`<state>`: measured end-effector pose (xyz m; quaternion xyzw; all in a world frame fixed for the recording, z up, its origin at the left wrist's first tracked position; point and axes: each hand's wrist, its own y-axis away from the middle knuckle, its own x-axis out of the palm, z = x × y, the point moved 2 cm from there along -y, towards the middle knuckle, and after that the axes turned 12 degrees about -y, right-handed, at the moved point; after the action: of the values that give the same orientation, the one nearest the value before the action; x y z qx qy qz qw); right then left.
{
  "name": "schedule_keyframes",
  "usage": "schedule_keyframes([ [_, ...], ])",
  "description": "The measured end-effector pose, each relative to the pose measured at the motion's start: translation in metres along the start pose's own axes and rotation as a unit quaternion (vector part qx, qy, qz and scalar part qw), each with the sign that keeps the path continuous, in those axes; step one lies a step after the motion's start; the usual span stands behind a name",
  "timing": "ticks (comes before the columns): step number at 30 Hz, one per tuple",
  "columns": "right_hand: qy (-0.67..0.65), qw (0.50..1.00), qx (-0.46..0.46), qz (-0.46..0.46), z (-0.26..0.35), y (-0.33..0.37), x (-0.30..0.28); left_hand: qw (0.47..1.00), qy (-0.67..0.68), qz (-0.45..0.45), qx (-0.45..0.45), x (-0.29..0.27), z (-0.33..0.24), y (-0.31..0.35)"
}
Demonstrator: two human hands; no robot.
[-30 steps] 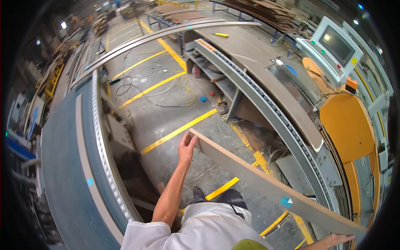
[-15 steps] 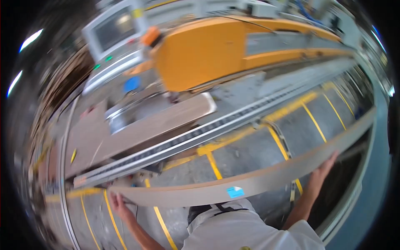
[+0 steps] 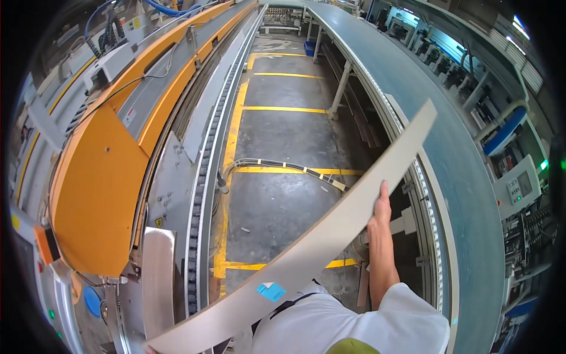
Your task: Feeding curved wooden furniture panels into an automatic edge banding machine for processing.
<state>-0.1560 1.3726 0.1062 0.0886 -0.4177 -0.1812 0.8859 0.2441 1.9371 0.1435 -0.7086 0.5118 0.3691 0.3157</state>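
A long, narrow pale board with a blue label on its face runs slantwise in front of me, from low left to upper right. My right hand grips it toward the far end, thumb lying along its face and the other fingers hidden behind. At the near end, my left hand holds the board's corner; only a sliver of it shows at the lower edge. The far end of the board reaches over the edge of the long green-topped conveyor on my right.
An orange machine stands on the left, with a roller rail along its side. A brown panel lies beside the rail. Black cables cross the yellow-lined floor. Past the conveyor is a control box.
My view has swung right, from the orange machine toward the floor lane and the conveyor. The board, still in both hands, now slants steeply instead of lying almost across the view.
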Motion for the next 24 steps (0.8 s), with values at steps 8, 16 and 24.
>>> schedule_keyframes([
  [8,0.138,0.985,-0.022,-0.105,0.012,0.069,-0.15,0.984,-0.083,-0.043,0.153,0.074,0.062,-0.11],
  [16,0.069,0.983,-0.031,-0.169,0.009,0.129,-0.208,0.951,-0.103,-0.122,0.263,0.086,-0.007,-0.112],
  [24,0.229,0.958,-0.067,-0.158,-0.011,0.092,-0.309,0.931,-0.211,-0.12,0.271,0.097,0.043,-0.125],
])
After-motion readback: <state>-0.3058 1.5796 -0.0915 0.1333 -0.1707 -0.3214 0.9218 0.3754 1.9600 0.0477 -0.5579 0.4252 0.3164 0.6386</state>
